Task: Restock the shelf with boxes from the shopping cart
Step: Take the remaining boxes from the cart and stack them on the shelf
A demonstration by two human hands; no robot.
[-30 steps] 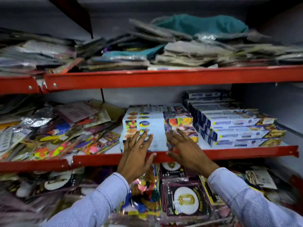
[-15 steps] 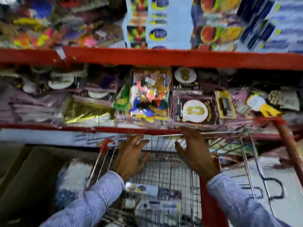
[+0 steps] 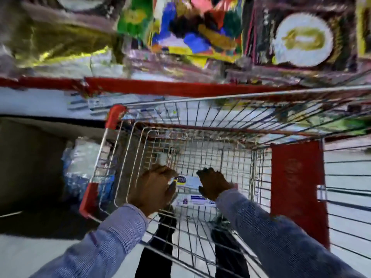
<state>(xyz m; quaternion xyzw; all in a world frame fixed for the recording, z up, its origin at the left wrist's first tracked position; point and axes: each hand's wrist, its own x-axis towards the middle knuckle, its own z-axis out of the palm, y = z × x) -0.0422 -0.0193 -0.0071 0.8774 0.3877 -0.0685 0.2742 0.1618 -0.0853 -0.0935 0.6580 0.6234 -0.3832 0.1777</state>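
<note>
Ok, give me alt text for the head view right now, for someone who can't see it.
Both hands reach into a wire shopping cart: left hand and right hand at either end of a white box, grip unclear. Another box lies beneath; blurred packets fill the red shelf above.

Blue-white fine-striped shirt sleeves, buttoned cuffs; dark trousers.

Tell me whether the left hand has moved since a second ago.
Yes. The left hand dropped from the red shelf edge down into the cart, onto a box.
</note>
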